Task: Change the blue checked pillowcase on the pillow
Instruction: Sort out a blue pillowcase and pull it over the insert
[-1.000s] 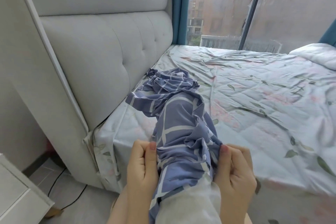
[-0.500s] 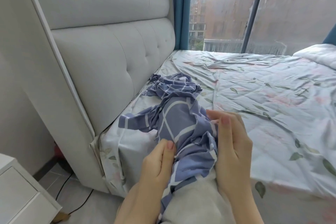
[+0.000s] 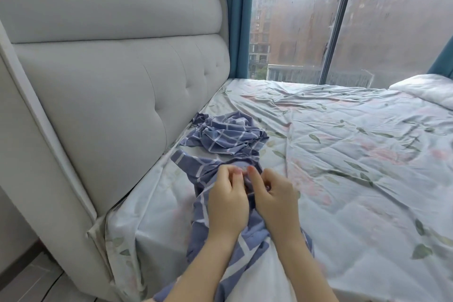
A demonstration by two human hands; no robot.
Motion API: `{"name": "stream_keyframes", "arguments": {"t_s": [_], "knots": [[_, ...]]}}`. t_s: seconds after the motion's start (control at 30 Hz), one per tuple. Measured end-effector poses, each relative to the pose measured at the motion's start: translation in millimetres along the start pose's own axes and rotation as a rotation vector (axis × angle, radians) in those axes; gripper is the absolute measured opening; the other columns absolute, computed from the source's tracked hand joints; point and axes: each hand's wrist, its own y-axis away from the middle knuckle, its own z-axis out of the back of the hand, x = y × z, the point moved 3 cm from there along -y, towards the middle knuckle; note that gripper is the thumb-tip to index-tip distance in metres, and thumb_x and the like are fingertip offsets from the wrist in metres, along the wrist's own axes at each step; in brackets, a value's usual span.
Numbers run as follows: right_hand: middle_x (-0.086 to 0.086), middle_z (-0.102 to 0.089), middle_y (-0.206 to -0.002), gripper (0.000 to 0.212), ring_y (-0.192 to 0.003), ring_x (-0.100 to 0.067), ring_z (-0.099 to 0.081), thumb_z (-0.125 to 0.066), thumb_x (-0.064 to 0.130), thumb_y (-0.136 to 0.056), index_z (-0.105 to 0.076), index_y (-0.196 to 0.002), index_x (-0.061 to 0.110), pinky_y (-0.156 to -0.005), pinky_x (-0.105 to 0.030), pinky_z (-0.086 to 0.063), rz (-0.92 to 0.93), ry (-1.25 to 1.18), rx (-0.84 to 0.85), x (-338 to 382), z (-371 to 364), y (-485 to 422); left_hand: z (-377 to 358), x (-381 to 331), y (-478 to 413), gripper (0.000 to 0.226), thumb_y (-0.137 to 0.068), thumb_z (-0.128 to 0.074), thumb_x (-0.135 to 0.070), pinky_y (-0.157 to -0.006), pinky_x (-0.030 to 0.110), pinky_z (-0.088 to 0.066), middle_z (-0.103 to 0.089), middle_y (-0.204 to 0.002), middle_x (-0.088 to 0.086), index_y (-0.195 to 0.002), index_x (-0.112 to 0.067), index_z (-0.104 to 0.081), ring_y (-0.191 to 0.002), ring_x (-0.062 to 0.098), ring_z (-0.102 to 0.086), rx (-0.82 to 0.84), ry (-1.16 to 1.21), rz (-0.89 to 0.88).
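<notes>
A blue checked pillowcase [image 3: 210,203] lies bunched over the near corner of the bed, drawn partway over a white pillow [image 3: 255,274] whose bare end shows at the bottom. My left hand [image 3: 226,200] and my right hand [image 3: 272,200] sit side by side on the bunched cloth, and the fingers of both pinch its gathered folds. A second crumpled heap of blue checked cloth [image 3: 230,133] lies farther back by the headboard; whether it is a separate piece is unclear.
A padded grey headboard [image 3: 110,95] stands along the left. The floral bedsheet [image 3: 355,167] covers the mattress. A white folded duvet or pillow [image 3: 426,88] lies at the far right. Behind the bed are a large window and blue curtains [image 3: 232,19].
Both hands have moved forward along the pillowcase and closer together, now almost touching. The view has tilted up, so more of the headboard and window shows.
</notes>
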Motion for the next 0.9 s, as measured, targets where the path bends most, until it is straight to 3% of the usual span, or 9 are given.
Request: {"name": "stream_keyframes", "arguments": {"t_s": [0.1, 0.23, 0.37, 0.47, 0.53, 0.6, 0.67, 0.8, 0.9], "knots": [[0.009, -0.041, -0.048, 0.047, -0.049, -0.008, -0.035, -0.069, 0.03, -0.088, -0.037, -0.056, 0.018, -0.052, -0.03, -0.031, -0.072, 0.003, 0.041, -21.7, -2.8, 0.4, -4.0, 11.6, 8.2, 0.021, -0.095, -0.058, -0.008, -0.064, 0.015, -0.046, -0.063, -0.085, -0.007, -0.088, -0.028, -0.055, -0.076, 0.003, -0.061, 0.004, -0.066, -0.076], [0.005, -0.058, -0.062, 0.025, -0.058, -0.014, -0.053, -0.078, 0.026, -0.08, -0.056, -0.073, 0.016, -0.058, -0.031, -0.045, -0.195, -0.209, 0.011, -25.0, 13.2, 2.1, 4.9, 6.7, 2.7, 0.02, -0.088, -0.07, -0.016, -0.074, 0.019, -0.049, -0.052, -0.097, -0.012, -0.095, -0.033, -0.062, -0.08, 0.008, -0.057, -0.103, -0.137, -0.188], [-0.018, -0.073, -0.081, 0.022, -0.073, -0.027, -0.069, -0.08, 0.026, -0.075, -0.074, -0.093, 0.016, -0.072, -0.042, -0.055, -0.338, -0.439, 0.192, -19.5, 15.9, 2.7, 20.7, 11.0, -5.4, 0.016, -0.079, -0.067, -0.046, -0.09, 0.023, -0.046, -0.059, -0.104, -0.02, -0.087, -0.036, -0.077, -0.106, 0.005, -0.057, -0.056, -0.03, -0.064], [-0.033, -0.067, -0.086, 0.029, -0.075, -0.028, -0.065, -0.086, 0.03, -0.069, -0.077, -0.09, 0.011, -0.074, -0.046, -0.05, -0.347, -0.484, 0.281, -15.8, 17.2, 6.3, 26.5, 16.2, -14.4, 0.017, -0.065, -0.078, -0.037, -0.091, 0.022, -0.046, -0.066, -0.111, -0.014, -0.077, -0.025, -0.079, -0.105, 0.001, -0.063, -0.001, 0.231, 0.13], [-0.036, -0.065, -0.086, 0.013, -0.074, -0.024, -0.06, -0.083, 0.018, -0.075, -0.078, -0.084, 0.01, -0.073, -0.041, -0.045, -0.328, -0.484, 0.252, -12.9, 20.2, 8.4, 26.8, 21.7, -19.3, 0.034, -0.055, -0.084, -0.038, -0.088, 0.026, -0.05, -0.07, -0.109, -0.006, -0.081, -0.017, -0.075, -0.103, 0.007, -0.067, 0.057, 0.298, 0.19], [-0.034, -0.066, -0.083, 0.004, -0.072, -0.023, -0.059, -0.08, 0.01, -0.078, -0.077, -0.078, 0.008, -0.072, -0.039, -0.044, -0.312, -0.5, 0.198, -10.5, 23.5, 10.3, 26.1, 23.2, -20.5, 0.049, -0.053, -0.088, -0.041, -0.089, 0.034, -0.053, -0.072, -0.106, -0.001, -0.094, -0.021, -0.069, -0.105, 0.017, -0.068, 0.12, 0.315, 0.205], [-0.026, -0.068, -0.077, 0.006, -0.068, -0.021, -0.059, -0.079, 0.007, -0.079, -0.074, -0.074, 0.008, -0.068, -0.035, -0.045, -0.274, -0.511, 0.125, -6.5, 25.4, 11.8, 25.3, 21.1, -18.8, 0.043, -0.062, -0.085, -0.037, -0.094, 0.036, -0.052, -0.073, -0.109, -0.004, -0.101, -0.026, -0.071, -0.107, 0.014, -0.067, 0.153, 0.306, 0.173], [0.001, -0.065, -0.071, 0.021, -0.061, -0.007, -0.058, -0.075, 0.004, -0.082, -0.076, -0.07, 0.02, -0.058, -0.019, -0.044, -0.078, -0.354, -0.089, 4.1, 21.2, 12.3, 26.0, 14.7, -15.5, 0.013, -0.078, -0.074, -0.017, -0.089, 0.024, -0.052, -0.075, -0.102, -0.005, -0.09, -0.016, -0.079, -0.099, 0.008, -0.069, 0.047, 0.325, 0.087], [0.008, -0.06, -0.085, 0.011, -0.076, -0.014, -0.064, -0.076, 0.019, -0.082, -0.072, -0.074, 0.025, -0.063, -0.028, -0.048, 0.014, -0.234, -0.176, 5.8, 14.5, 14.2, 26.3, 12.5, -13.6, 0.014, -0.075, -0.071, -0.024, -0.085, 0.016, -0.051, -0.075, -0.099, -0.006, -0.086, -0.02, -0.079, -0.098, 0.006, -0.069, -0.014, 0.319, 0.025]]}}
